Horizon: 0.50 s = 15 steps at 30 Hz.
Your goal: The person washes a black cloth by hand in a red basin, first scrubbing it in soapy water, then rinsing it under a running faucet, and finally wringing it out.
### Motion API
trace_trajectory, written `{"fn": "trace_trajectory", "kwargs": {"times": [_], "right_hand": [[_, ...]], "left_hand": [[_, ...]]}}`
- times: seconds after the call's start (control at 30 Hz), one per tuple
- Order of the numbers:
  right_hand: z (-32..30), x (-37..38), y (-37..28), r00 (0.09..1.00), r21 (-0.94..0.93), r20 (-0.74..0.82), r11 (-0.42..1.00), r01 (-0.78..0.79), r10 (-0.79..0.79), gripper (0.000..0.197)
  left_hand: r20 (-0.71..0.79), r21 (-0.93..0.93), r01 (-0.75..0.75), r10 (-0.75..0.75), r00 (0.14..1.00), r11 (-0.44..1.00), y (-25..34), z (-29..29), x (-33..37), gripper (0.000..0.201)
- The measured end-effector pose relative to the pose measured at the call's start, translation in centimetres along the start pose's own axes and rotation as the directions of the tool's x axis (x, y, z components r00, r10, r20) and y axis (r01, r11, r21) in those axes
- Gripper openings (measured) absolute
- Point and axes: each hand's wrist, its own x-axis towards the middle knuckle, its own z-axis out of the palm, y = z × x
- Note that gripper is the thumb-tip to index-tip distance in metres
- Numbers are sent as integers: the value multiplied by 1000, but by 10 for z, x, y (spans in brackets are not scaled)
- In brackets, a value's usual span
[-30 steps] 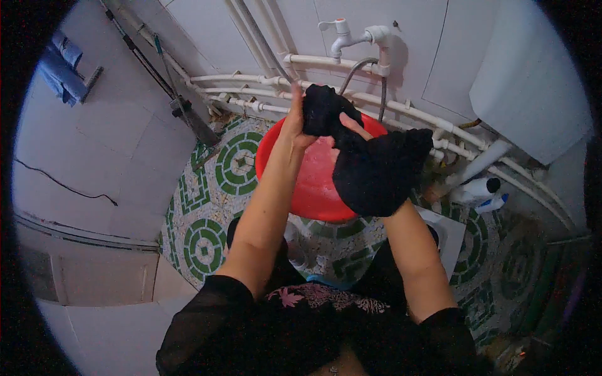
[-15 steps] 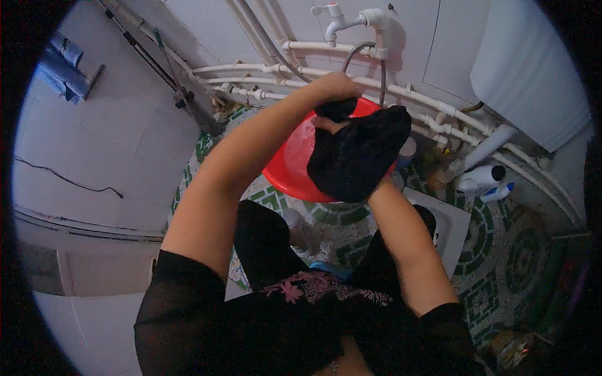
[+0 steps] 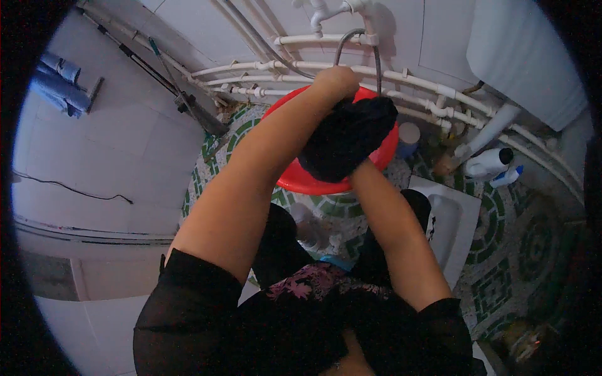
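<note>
A dark, bunched piece of black cloth point(image 3: 348, 141) is held over a round red basin point(image 3: 387, 145) in front of me. My left hand point(image 3: 337, 83) is closed on the cloth's far left part, its knuckles up over the basin's far side. From the near right, my right hand reaches in under the cloth, which lies over it and is held up by it. Only my right wrist point(image 3: 359, 177) shows there; the fingers are covered. My left forearm and the cloth hide much of the basin's inside.
White pipes point(image 3: 301, 65) and a tap point(image 3: 321, 17) run along the wall behind the basin. To the right are a lidded tub point(image 3: 409, 135), white bottles point(image 3: 488, 163) and a pale floor basin point(image 3: 446, 219). Long-handled tools point(image 3: 182, 97) lean on the left.
Both hands and the cloth have shifted slightly left and lower over the basin. The cloth is more bunched, and fingers that showed beside it are covered now. The view has tilted slightly downward.
</note>
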Motion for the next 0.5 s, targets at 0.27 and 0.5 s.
{"fn": "trace_trajectory", "kwargs": {"times": [0.27, 0.5], "right_hand": [[1, 5, 3, 999, -15, -23, 1000, 22, -22, 35], [-3, 9, 2, 998, -37, -45, 999, 36, -37, 36]], "left_hand": [[-90, -5, -26, 25, 996, 1000, 0, 7, 1, 22], [-71, -32, 8, -10, 997, 999, 3, 7, 7, 23]]}}
